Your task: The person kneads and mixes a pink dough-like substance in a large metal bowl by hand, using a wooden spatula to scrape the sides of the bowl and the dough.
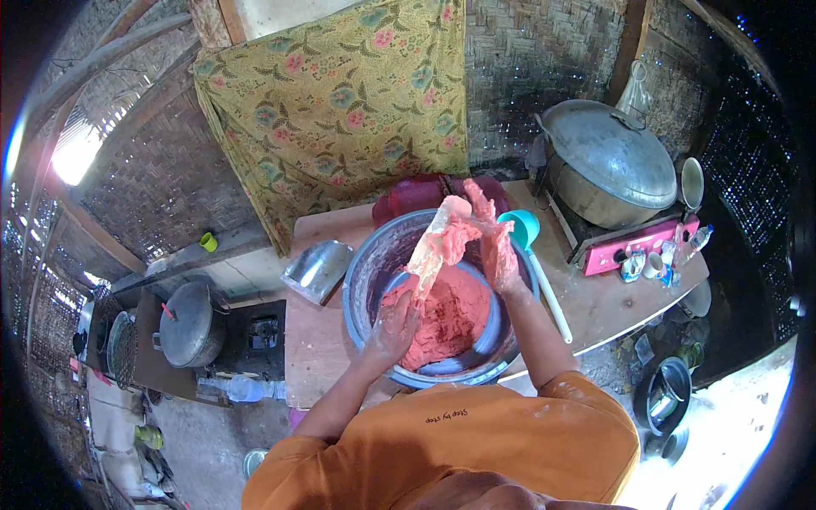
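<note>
My left hand [396, 325] grips the handle of a flat paddle or spatula [423, 260], which is tilted up over a basin. A lump of pink dough [458, 242] clings to the blade. Close to that lump, my right hand [500, 252] is raised with its fingers apart and thickly coated in dough. Whether its fingers touch the lump cannot be made out. Beneath both hands, a large mass of pink dough [446, 319] lies in the bottom of a blue-grey plastic basin [357, 299], with pale residue on the inner wall.
A turquoise dipper [524, 228] with a white handle rests against the basin's right side. Left of the basin lies a curved metal sheet [317, 271]. A big lidded pot [609, 166] sits on a stove [590, 239] at right. Another lidded pot [191, 328] stands at left.
</note>
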{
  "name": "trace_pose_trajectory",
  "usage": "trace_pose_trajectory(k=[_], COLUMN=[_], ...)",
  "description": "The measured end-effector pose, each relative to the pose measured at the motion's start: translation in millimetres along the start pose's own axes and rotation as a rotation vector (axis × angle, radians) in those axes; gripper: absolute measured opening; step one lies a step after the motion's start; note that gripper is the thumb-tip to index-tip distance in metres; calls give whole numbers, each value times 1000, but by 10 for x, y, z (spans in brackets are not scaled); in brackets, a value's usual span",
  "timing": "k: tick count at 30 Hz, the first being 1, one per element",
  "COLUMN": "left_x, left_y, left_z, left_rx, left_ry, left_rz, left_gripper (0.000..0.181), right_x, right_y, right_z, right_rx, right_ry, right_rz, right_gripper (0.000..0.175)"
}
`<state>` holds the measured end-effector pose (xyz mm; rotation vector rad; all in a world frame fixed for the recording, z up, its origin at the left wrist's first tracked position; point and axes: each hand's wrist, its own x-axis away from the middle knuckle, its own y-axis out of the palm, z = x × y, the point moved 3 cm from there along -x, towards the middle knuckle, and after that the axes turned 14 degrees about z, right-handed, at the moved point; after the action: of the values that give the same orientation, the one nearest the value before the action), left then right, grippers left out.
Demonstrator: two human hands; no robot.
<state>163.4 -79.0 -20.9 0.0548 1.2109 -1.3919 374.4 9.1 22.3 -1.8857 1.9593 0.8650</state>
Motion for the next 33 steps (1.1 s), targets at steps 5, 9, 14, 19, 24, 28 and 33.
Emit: trace_pose_trajectory(k=[5,9,14,19,24,28,33], left_x=[104,62,-236,-108,-148,-130,109], left_y=[108,61,-154,-69,-248,-228,-137], left_z=[-160,-172,-116,319,310,192,-313], left_rx=[-58,-234,549,1585,1948,1650,1273], left_ry=[32,306,-913,-1306,-1345,-1488,-1187], left_rz=[171,208,20,-538,-513,-365,-318], left_gripper=[37,37,19,21,22,21,27], right_x=[246,388,308,57,105,221,-30], right_y=[90,150,130,197,220,155,21], right_z=[295,124,45,-205,-308,-308,-455], right_rx=[-308,324,43,244,743,730,696], right_ry=[399,247,330,-295,-595,-512,-500], right_rz=[124,20,134,33,-4,-37,-32], right_gripper=[60,58,61,68,74,63,63])
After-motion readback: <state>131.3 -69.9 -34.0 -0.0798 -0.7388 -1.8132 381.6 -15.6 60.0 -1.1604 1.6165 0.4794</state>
